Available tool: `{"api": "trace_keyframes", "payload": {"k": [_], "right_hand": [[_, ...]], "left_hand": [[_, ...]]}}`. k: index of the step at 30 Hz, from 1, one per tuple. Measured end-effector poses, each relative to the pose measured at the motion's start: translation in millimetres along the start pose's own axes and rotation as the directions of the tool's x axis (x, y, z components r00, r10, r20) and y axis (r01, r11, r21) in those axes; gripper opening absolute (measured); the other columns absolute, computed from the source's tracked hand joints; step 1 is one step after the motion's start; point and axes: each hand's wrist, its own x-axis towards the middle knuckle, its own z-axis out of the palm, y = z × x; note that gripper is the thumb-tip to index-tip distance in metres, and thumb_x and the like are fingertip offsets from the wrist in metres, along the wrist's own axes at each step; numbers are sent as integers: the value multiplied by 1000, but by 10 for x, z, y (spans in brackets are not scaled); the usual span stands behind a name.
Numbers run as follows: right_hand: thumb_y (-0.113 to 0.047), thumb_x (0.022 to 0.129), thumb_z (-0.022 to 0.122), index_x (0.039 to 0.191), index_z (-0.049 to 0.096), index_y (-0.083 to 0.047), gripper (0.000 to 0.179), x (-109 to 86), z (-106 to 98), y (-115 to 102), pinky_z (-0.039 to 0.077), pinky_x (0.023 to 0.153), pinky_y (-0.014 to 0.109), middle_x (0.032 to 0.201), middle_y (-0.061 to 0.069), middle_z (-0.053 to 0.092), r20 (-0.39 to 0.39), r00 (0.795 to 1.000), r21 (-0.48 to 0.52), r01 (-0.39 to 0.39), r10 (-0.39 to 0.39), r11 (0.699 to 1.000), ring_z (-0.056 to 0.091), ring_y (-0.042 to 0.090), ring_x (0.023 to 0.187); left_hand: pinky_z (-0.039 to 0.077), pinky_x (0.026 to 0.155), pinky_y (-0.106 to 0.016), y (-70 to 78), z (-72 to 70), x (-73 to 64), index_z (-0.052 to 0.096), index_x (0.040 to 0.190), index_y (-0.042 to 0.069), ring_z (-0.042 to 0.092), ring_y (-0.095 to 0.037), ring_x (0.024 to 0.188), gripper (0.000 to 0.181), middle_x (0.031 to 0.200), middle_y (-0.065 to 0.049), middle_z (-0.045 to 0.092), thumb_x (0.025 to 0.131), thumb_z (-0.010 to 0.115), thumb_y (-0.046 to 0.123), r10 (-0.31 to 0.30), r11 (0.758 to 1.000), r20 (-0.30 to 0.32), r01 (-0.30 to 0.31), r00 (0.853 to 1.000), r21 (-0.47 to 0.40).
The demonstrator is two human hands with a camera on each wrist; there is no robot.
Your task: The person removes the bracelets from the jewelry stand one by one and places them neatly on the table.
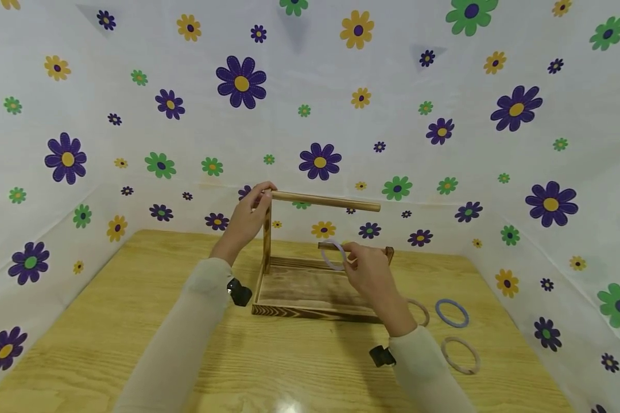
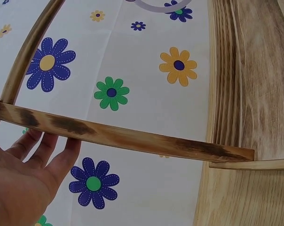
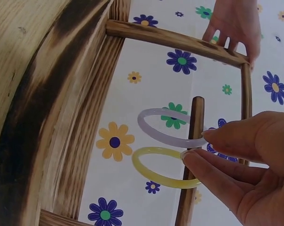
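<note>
A brown wooden stand has an upper rod and a shorter lower rod. At the stand's top left corner, my left hand grips the upright, fingers under its edge. My right hand pinches a lavender ring near the lower rod's free end, and the rod passes through the ring. Further along that rod hangs a yellow ring, close by my right fingertips in the right wrist view; in the head view it is hidden.
Right of the stand, a blue ring, a beige ring and a brownish ring lie on the wooden table. My right forearm partly covers the brownish one. Flower-printed white cloth encloses the back and both sides.
</note>
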Motion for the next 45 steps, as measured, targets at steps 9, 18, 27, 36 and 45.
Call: {"api": "trace_keyframes", "payload": {"k": [9, 18, 27, 36, 45], "right_hand": [[0, 88, 78, 111, 72, 2, 24, -1, 57, 4, 62, 62, 38, 87, 21, 77, -56, 998, 6, -3, 4, 1000, 77, 28, 70], [-2, 90, 75, 113, 70, 4, 24, 21, 155, 48, 61, 57, 36, 85, 22, 77, -123, 991, 14, 46, -44, 999, 77, 27, 66], [-2, 92, 72, 116, 69, 5, 25, 42, 199, 29, 60, 56, 35, 85, 22, 77, -117, 993, 96, 31, -19, 995, 77, 29, 66], [-3, 92, 73, 118, 70, 3, 26, 38, 235, 25, 61, 57, 37, 85, 21, 77, -120, 993, 136, 9, 8, 991, 77, 28, 66], [0, 91, 74, 113, 74, -1, 23, 53, 259, 30, 61, 60, 38, 84, 19, 78, -135, 990, 147, -10, 30, 989, 77, 28, 69]], "left_hand": [[46, 91, -48, -1, 34, 18, 50, 141, 31, 57, -31, 116, 39, 116, -10, 58, 111, 33, 50, -2, 1000, 6, 2, 1000, -3], [46, 92, -49, 7, 18, 23, 51, 141, 32, 57, -30, 116, 40, 116, -9, 58, 111, 33, 51, 3, 1000, 0, -3, 1000, -6], [47, 94, -51, 2, 9, 20, 50, 142, 33, 58, -31, 119, 40, 120, -10, 59, 111, 34, 51, 0, 1000, 4, 0, 1000, -2], [47, 94, -53, 5, -19, 8, 50, 142, 33, 57, -32, 119, 40, 121, -10, 59, 111, 33, 51, 2, 1000, -2, -2, 1000, 5], [47, 94, -52, -3, -9, -1, 50, 142, 32, 58, -32, 119, 40, 120, -10, 59, 111, 33, 50, -5, 1000, -3, 5, 1000, 2]]}}
